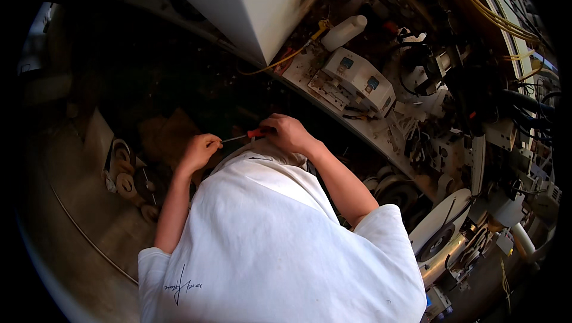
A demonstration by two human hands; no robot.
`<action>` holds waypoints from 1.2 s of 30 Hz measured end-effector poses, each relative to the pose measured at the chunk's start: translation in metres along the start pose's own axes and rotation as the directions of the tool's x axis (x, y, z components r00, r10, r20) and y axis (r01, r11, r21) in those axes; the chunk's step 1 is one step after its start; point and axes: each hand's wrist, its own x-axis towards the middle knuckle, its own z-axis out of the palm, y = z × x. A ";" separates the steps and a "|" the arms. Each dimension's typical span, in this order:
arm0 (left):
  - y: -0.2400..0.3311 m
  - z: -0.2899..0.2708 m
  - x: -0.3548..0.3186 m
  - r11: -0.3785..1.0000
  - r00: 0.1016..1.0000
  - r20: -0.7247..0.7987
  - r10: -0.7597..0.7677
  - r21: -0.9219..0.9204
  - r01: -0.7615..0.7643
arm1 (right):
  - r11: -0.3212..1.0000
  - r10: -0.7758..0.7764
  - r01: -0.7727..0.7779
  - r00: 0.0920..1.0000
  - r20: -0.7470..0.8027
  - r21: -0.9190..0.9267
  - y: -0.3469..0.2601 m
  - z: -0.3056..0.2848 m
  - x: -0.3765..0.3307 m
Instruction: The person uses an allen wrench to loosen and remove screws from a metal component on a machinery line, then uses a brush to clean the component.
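Observation:
A screwdriver [255,133] with a red handle and a thin metal shaft lies level in front of my body, just past the hem of my white shirt. My right hand [286,133] is closed around the handle end. At the other end, the fingers of my left hand [201,151] pinch the shaft near its tip. Whether a small part sits at the tip between those fingers, I cannot make out. Below and beyond both hands the area is very dark.
A bench [333,114] runs along the right with a white boxy device [360,81] and a white bottle [344,32]. A large white cabinet corner [238,7] juts in above. Rollers [126,185] stand at left, a large disc [440,227] at lower right. Yellow cables [494,18] hang upper right.

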 end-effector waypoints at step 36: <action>-0.271 -0.027 -0.083 0.667 0.535 -0.401 -0.744 -0.398 0.630 | 0.416 0.638 -0.423 0.767 0.073 0.805 0.167 0.016 0.216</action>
